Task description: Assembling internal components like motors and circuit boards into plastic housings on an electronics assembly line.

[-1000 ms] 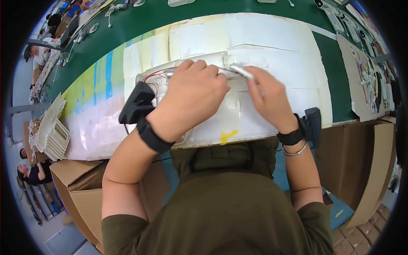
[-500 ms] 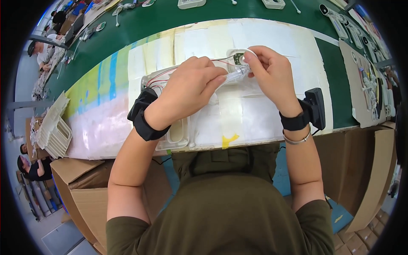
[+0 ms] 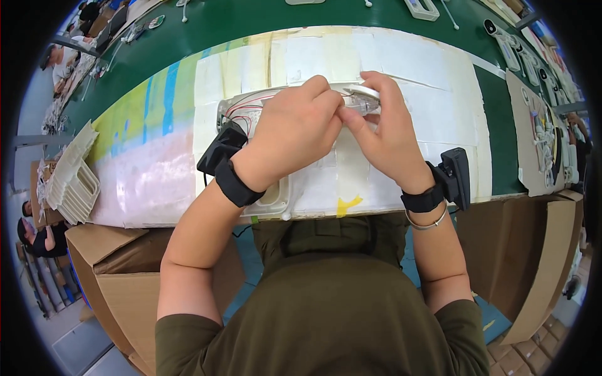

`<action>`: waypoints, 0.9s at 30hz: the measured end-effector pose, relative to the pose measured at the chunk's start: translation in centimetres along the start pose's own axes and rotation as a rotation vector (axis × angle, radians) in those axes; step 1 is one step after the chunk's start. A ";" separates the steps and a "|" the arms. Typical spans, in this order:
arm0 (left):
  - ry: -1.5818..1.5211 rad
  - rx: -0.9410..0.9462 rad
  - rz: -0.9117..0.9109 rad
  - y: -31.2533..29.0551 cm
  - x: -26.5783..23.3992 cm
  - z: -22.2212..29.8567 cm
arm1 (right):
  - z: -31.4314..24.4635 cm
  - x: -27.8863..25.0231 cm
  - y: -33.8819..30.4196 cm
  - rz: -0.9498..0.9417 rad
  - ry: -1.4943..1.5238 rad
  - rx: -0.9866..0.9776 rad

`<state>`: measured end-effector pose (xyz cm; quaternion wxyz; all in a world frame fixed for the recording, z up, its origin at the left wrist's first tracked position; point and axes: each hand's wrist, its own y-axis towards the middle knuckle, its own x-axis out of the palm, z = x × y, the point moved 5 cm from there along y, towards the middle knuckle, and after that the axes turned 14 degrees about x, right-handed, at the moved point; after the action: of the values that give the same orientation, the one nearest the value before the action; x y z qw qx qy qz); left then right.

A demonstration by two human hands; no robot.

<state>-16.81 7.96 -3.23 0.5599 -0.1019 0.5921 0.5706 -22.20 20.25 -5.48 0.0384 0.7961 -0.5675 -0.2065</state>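
Note:
A long white plastic housing (image 3: 224, 111) with thin red wires lies across the work board, its middle covered by my left hand (image 3: 300, 120). The fingers of that hand are closed in a pinch beside a clear plastic part (image 3: 364, 105) at the housing's right end. My right hand (image 3: 387, 135) grips this end, the index finger behind its raised white rounded tip (image 3: 366, 91) and the thumb in front, close to the left fingertips. The exact contact between the fingertips is hidden. Below my left wrist, a second white plastic shell (image 3: 276, 202) sits at the board's near edge.
The white-covered board (image 3: 433, 119) lies on a green table (image 3: 219, 31). Ribbed white trays (image 3: 75, 188) lean at its left edge. White device parts (image 3: 511, 47) and a cardboard sheet with tools (image 3: 533, 131) are on the right. Open cardboard boxes (image 3: 125, 294) flank me.
Both hands have drawn together, my left moving slightly right. The clear part, held out between the hands before, is now down at the housing's right end, whose white tip has tilted.

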 end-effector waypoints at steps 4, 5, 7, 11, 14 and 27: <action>0.094 -0.022 0.007 -0.4 -0.6 0.1 | -0.2 0.0 0.1 -0.166 -0.015 0.159; 0.077 -0.034 0.034 -0.4 -0.7 0.1 | -0.6 -0.1 0.2 -0.149 -0.049 0.157; 0.059 -0.043 0.063 -0.3 -0.8 -0.1 | -0.9 -0.1 0.4 -0.130 -0.086 0.153; 0.097 0.016 0.129 -0.6 -1.7 -0.1 | -1.7 0.1 1.0 -0.103 -0.181 0.078; 0.060 -0.042 0.090 -1.2 -2.0 -0.5 | -2.0 0.9 0.8 -0.133 -0.266 0.063; 0.291 -0.034 -0.314 -6.6 -3.5 -5.9 | 3.2 -0.7 4.1 -0.352 -0.449 0.288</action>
<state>-13.75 -0.66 -5.83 0.5487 -0.2837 0.6337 0.4657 -27.18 20.01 -7.00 -0.2374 0.8138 -0.4388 -0.2981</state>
